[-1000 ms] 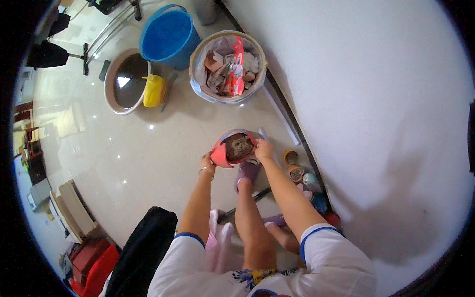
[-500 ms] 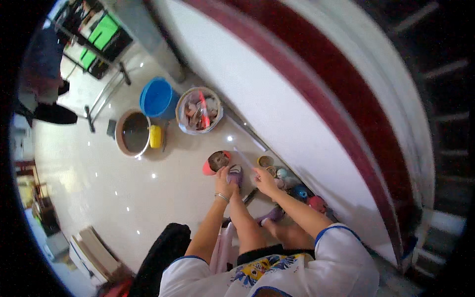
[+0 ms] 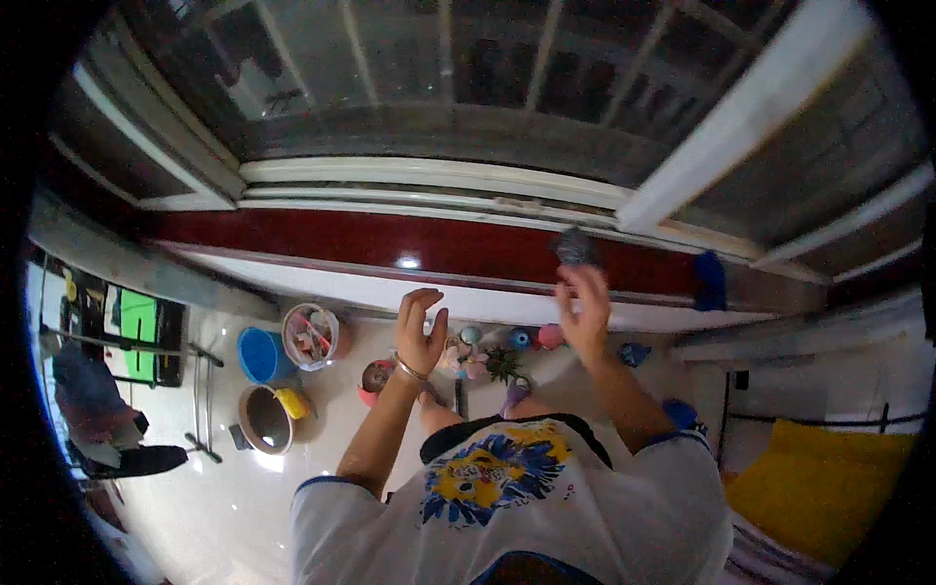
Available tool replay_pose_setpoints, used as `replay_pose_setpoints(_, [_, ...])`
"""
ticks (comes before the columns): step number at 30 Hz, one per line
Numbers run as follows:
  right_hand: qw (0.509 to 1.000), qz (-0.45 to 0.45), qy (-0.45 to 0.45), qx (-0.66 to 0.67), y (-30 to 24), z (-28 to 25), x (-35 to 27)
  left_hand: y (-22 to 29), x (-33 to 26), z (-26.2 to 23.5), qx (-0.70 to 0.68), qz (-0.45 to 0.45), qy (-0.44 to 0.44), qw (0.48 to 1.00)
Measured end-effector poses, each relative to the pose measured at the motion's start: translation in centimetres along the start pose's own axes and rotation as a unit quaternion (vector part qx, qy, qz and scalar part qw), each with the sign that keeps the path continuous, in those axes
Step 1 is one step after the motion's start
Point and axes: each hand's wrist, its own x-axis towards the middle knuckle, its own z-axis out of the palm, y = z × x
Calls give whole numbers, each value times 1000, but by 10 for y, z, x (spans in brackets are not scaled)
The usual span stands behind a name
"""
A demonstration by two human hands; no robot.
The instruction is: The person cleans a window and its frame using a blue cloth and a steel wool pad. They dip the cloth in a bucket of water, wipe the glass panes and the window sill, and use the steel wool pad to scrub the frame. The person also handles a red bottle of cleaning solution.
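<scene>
My right hand (image 3: 587,310) reaches up to the dark red sill, its fingers and thumb apart. Just beyond its fingertips lies a dark grey, crumpled-looking thing (image 3: 574,245), whose kind I cannot make out; whether the fingers touch it is unclear. My left hand (image 3: 419,336) is raised in front of the white wall, fingers loosely curved and apart from the thumb, with nothing in it. A bracelet circles that wrist. Below it on the floor, partly behind my forearm, is a red-rimmed round thing with a dark inside (image 3: 375,378).
Beyond the sill (image 3: 429,253) are sliding windows with bars. A blue bucket (image 3: 258,355), a lined bin of rubbish (image 3: 338,336) and a tan tub (image 3: 250,421) with a yellow container (image 3: 292,403) stand left. Flowers (image 3: 475,365) and a spiky plant (image 3: 505,365) sit by the wall.
My view has swung up to the window. Both hands have risen from near my foot, the right one to the sill. The thin pale strip in my right hand is out of sight.
</scene>
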Motion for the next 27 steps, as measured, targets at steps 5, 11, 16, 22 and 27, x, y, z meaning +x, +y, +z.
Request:
replay_pose_setpoints(5, [949,94,155,-258,105,-109,17,53,6,53,2,-7,-43,999])
replay_pose_setpoints(11, [988,-6,51,-147,87,-95,24,90,4,91,-10,-12,-79,997])
replay_pose_setpoints(16, [947,137,87,-276,95,-103,32,96,6,82,-5,-13,-76,997])
replay_pose_setpoints(22, [833,290,151,-447,197,-130,-18,61,2,70,-39,-14,-123,992])
replay_pose_setpoints(27, [869,278,194,-360,206,-151,-3,41,6,56,-57,11,-142,988])
